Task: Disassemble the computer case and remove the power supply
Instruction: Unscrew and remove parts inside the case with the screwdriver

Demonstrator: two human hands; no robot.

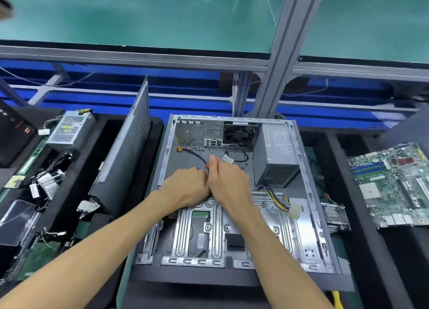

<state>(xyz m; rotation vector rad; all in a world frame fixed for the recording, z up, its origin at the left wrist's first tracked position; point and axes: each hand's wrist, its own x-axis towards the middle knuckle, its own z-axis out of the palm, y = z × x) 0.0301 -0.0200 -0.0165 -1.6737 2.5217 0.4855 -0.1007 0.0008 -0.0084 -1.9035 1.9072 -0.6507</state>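
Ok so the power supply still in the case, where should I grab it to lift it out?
Probably grip the power supply across its two long side walls, coming from above. It stands in the case's far right corner, top face open. Its vented near end trails the wire bundle, so avoid that end.

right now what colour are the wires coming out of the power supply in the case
Yellow and black, ending in a white connector; the head view shows the wires below the power supply.

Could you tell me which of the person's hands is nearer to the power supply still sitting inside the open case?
The right hand: it lies just left of the power supply, gripping a black cable. The left hand lies beyond it, farther left.
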